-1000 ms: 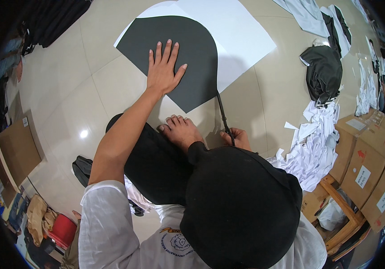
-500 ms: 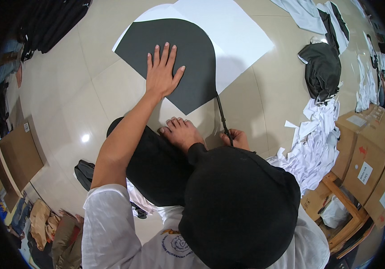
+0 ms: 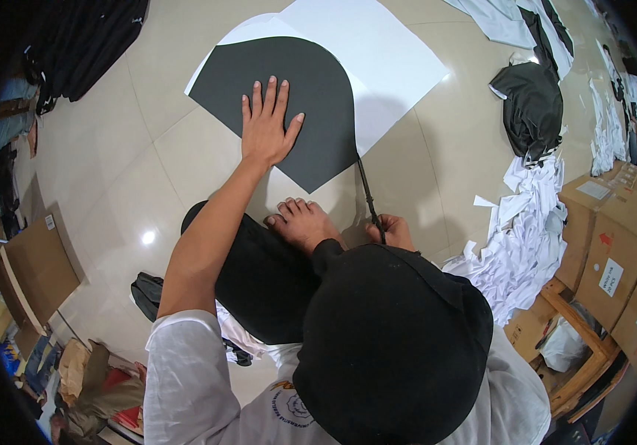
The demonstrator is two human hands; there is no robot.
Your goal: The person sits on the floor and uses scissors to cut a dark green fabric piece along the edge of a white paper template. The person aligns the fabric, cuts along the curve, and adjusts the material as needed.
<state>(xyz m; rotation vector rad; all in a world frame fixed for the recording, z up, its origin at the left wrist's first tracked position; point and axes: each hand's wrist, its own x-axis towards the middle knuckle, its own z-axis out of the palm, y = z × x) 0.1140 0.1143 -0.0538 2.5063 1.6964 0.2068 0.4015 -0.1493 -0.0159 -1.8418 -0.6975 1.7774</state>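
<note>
My left hand lies flat, fingers spread, on a dark grey sheet with one rounded side. Beneath that sheet is a larger white sheet, showing past its curved edge and along its lower left side. Low on the right, my right hand is closed around long dark scissors, seen edge-on. Their tip reaches the dark sheet's right edge, by the white sheet's lower margin. Part of the right hand and its forearm are hidden behind my black-covered head.
My bare foot rests just below the sheets. White scraps are heaped at the right, beside cardboard boxes and a wooden frame. Black cloth lies farther off; a cardboard panel stands at the left.
The whole view has shifted slightly. My left hand keeps its place on the dark sheet, and the scissors stay at its edge with little visible movement.
</note>
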